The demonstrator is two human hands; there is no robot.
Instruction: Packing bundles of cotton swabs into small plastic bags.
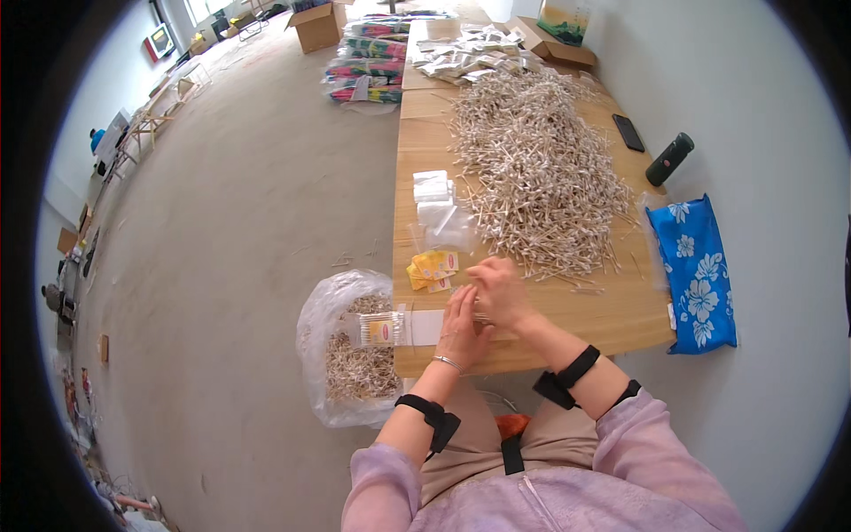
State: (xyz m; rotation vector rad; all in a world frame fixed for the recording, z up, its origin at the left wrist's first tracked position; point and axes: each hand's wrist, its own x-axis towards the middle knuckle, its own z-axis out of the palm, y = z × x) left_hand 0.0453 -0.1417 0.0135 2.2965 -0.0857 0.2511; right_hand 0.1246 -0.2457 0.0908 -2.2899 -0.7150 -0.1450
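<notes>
My left hand [459,330] rests near the table's front edge, fingers bent down around what seem to be a few cotton swabs [481,316], mostly hidden by the hands. Just right of it and slightly farther off, my right hand [503,291] has its fingers curled in toward the thumb; whatever they hold cannot be made out. Left of my left hand lies a white flat strip [426,327]. Beyond it a clear pack of cotton swabs [381,331] with a yellow card overhangs the table's left edge. Yellow cards [433,269] lie just beyond my left hand.
A large heap of loose cotton swabs [541,160] covers the table [620,310]. Clear bags [434,208] lie at its left, filled packs [479,55] at the far end. Right side: phone [628,133], dark bottle [670,160], blue flowered packet [698,275]. A lined bin of swabs [359,372] stands left.
</notes>
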